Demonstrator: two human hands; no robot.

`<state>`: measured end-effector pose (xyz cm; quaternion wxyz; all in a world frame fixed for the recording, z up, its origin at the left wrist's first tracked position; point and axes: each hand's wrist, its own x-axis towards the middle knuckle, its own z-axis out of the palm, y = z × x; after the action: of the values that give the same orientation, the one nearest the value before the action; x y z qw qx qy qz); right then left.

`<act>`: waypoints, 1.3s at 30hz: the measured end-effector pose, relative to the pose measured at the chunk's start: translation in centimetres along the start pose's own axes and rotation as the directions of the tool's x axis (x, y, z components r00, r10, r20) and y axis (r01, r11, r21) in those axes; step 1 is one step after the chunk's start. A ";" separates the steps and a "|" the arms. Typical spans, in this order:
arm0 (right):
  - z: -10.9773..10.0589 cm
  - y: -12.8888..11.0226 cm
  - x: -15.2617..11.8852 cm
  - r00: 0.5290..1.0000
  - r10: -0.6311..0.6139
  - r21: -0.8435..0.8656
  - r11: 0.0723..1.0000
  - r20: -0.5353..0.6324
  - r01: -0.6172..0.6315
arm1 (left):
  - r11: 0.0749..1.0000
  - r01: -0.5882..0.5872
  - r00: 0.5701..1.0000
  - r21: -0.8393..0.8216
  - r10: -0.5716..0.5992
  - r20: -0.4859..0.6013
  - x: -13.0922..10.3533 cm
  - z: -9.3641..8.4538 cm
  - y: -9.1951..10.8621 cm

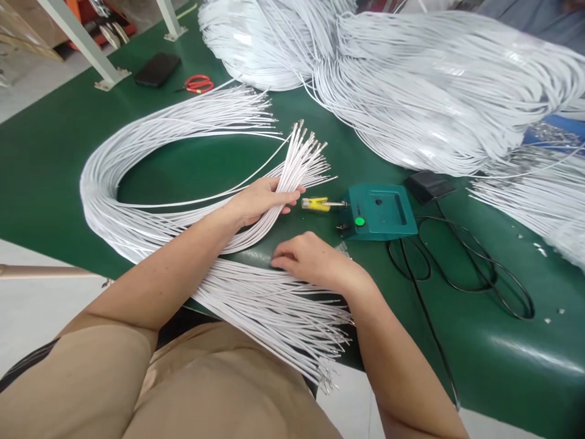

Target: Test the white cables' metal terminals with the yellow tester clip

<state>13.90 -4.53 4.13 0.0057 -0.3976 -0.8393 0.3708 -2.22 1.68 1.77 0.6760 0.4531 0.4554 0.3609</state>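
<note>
Slanting in from eight o'clock, with the left hand (260,200) taken as the dial's hub, the left forearm (183,244) meets a nearly straight wrist. The left hand's thumb lies across a bundle of white metal-tipped wires (293,161) and its fingers wrap behind, gripping firmly; the bundle's ends fan out toward one o'clock. Close by at about five o'clock is the right hand (311,256), its forearm (388,341) rising from below and its wrist bent so the knuckles arch upward. Its fingers are curled close together, tips toward nine o'clock; whether they pinch anything cannot be told.

The green tabletop (36,183) carries a long loop of white wires (98,183) bending round at nine o'clock. A black pouch-like item (158,69) and red-handled scissors (198,84) lie toward eleven. More wire ends (292,323) spread at six, beside the right forearm. Great white wire coils (425,97) are heaped from twelve to two. At three stands a teal box (379,213) with a green button (360,222) and a yellow-and-metal piece (317,204) before it; beyond are a black block (429,186) and looping black cords (475,286). Small scraps (547,320) dot four o'clock.

Off the table, pale floor (27,311) shows at eight and a cardboard box (27,24) at ten.
</note>
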 end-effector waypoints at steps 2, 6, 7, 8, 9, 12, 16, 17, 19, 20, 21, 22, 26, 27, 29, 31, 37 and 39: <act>-0.7 0.6 -0.2 0.995 0.101 0.250 0.964 -0.024 -0.091 | 1.000 -0.030 0.999 0.011 0.030 0.022 -0.1 0.1 -0.1; -1.9 2.7 0.1 0.788 0.404 0.608 0.792 -0.465 -0.048 | 0.994 -0.079 0.989 0.070 0.070 0.130 -0.2 0.1 -0.5; -2.1 3.1 0.3 0.743 0.431 0.656 0.755 -0.512 0.014 | 0.992 -0.077 0.987 0.099 0.062 0.149 -0.2 0.1 -0.6; -2.2 3.5 0.4 0.727 0.435 0.688 0.722 -0.531 0.071 | 0.989 -0.073 0.985 0.130 0.051 0.162 -0.3 0.2 -0.6; -2.2 3.7 0.4 0.730 0.425 0.708 0.697 -0.536 0.114 | 0.985 -0.070 0.984 0.159 0.043 0.170 -0.3 0.2 -0.6; -1.9 3.8 0.7 0.779 0.381 0.738 0.657 -0.498 0.151 | 0.985 -0.096 0.987 0.142 0.076 0.140 -0.3 0.4 -0.6; -0.9 3.1 1.2 0.869 0.332 0.782 0.617 -0.367 0.094 | 0.992 -0.122 0.988 -0.018 0.123 0.094 -0.4 0.6 -0.3; -0.7 2.9 1.3 0.882 0.327 0.784 0.617 -0.340 0.074 | 0.992 -0.124 0.988 -0.030 0.126 0.093 -0.4 0.6 -0.2; -0.7 2.8 1.3 0.899 0.329 0.775 0.632 -0.288 0.017 | 0.990 -0.136 0.988 -0.030 0.138 0.075 -0.4 0.7 -0.2; -0.8 2.8 1.3 0.895 0.344 0.766 0.643 -0.283 -0.004 | 0.989 -0.146 0.987 -0.027 0.148 0.056 -0.4 0.8 -0.3; -1.1 2.9 1.1 0.878 0.367 0.756 0.655 -0.308 -0.009 | 0.988 -0.154 0.987 -0.021 0.155 0.036 -0.5 0.8 -0.3; -1.3 2.9 1.0 0.846 0.393 0.747 0.665 -0.359 0.008 | 0.988 -0.156 0.987 -0.009 0.156 0.024 -0.5 0.9 -0.3; -1.9 2.7 0.8 0.724 0.433 0.721 0.681 -0.538 0.128 | 0.984 -0.142 0.990 0.108 0.141 0.013 -0.6 1.5 -0.2; -1.9 2.6 0.9 0.732 0.423 0.725 0.674 -0.535 0.140 | 0.980 -0.139 0.990 0.143 0.139 0.008 -0.7 1.6 -0.1; -1.7 2.6 1.1 0.739 0.412 0.729 0.667 -0.534 0.154 | 0.970 -0.136 0.990 0.200 0.141 -0.008 -0.8 1.8 0.0; -1.4 2.7 1.2 0.717 0.422 0.726 0.665 -0.556 0.172 | 0.963 -0.139 0.990 0.231 0.144 -0.007 -0.9 1.9 0.0; -1.3 3.2 1.3 0.779 0.445 0.860 0.457 -0.441 0.226 | 0.964 -0.128 0.991 0.234 0.131 0.002 -1.0 1.9 0.1; -1.4 3.2 1.3 0.806 0.461 0.912 0.344 -0.373 0.225 | 0.965 -0.122 0.992 0.230 0.125 0.003 -1.0 1.8 0.1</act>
<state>15.52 -1.47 2.73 0.4548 -0.4767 -0.3968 0.6391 -0.86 0.26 2.45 0.5926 0.5538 0.4689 0.3496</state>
